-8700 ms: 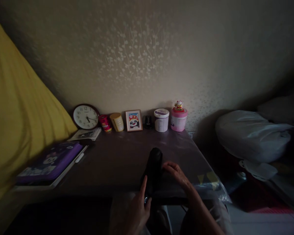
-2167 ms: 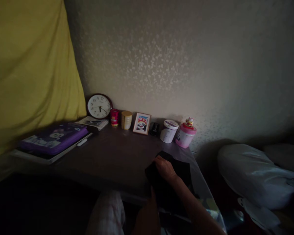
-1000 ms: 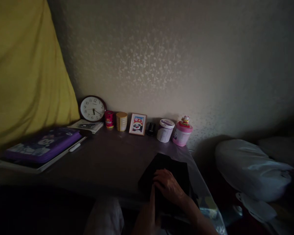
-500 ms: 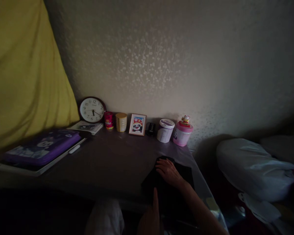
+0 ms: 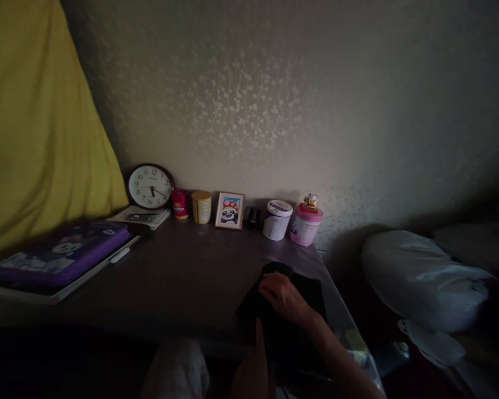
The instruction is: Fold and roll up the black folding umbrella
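A folded piece of black cloth (image 5: 305,285), perhaps a garment, lies at the right front of the dark table. On its upper part rests my right hand (image 5: 280,295), knuckles raised and fingers curled down onto the fabric. Below it, at the front edge, my left hand (image 5: 255,354) touches the cloth's lower left side. One straight finger or thumb points up there; dark fabric and shadow hide the other fingers. The cloth's lower part fades into darkness.
Along the wall stand a clock (image 5: 151,187), a red can (image 5: 180,204), a ribbed tub (image 5: 202,207), a panda picture frame (image 5: 230,210), a white tub (image 5: 277,220) and a pink tub (image 5: 306,226). A purple case (image 5: 60,252) lies left; a white bag (image 5: 419,277) sits right.
My right hand's fingers, stretched flatter before, have curled in on the black cloth. My left hand stays almost where it was. The view has shifted slightly.
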Demonstrator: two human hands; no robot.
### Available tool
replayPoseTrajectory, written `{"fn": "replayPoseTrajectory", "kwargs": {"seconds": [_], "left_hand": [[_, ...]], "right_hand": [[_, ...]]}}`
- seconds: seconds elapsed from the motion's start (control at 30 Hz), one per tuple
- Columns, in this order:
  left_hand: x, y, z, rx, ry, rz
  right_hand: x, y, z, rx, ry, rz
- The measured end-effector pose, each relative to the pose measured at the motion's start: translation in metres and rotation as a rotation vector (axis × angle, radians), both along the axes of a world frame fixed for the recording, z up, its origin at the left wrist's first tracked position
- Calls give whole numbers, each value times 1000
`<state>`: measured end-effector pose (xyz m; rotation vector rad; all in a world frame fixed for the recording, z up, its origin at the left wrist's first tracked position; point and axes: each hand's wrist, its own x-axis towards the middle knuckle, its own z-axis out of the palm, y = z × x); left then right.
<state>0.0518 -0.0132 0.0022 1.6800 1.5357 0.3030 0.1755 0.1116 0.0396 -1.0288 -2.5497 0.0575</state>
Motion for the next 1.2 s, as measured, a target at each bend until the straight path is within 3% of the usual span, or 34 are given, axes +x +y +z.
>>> {"fn": "replayPoseTrajectory", "kwargs": {"seconds": [0.1, 0.23, 0.37, 0.47, 0.53, 0.67, 0.97, 1.2], "left_hand": [[1, 1, 1, -73, 38, 14], [0, -2, -5, 17, -6, 14], [-5, -5, -13, 101, -76, 20], [-7, -4, -18, 133, -134, 15], [-8, -3, -22, 137, -158, 15], [-8, -1, -31, 161, -211, 37], [-10, -2, -29, 223, -224, 51], [-10, -1, -27, 207, -197, 58]], "right_hand": [[-7, -7, -9, -66, -73, 63], [-4, 15, -16, 6, -52, -139], [28, 27, -3, 63, 147, -311], [67, 12, 10, 61, 361, -457], [90, -5, 14, -22, 455, -629], [112, -40, 9, -196, 485, -846], [89, -80, -10, -284, 472, -845], [81, -78, 3, -283, 487, -807]]}}
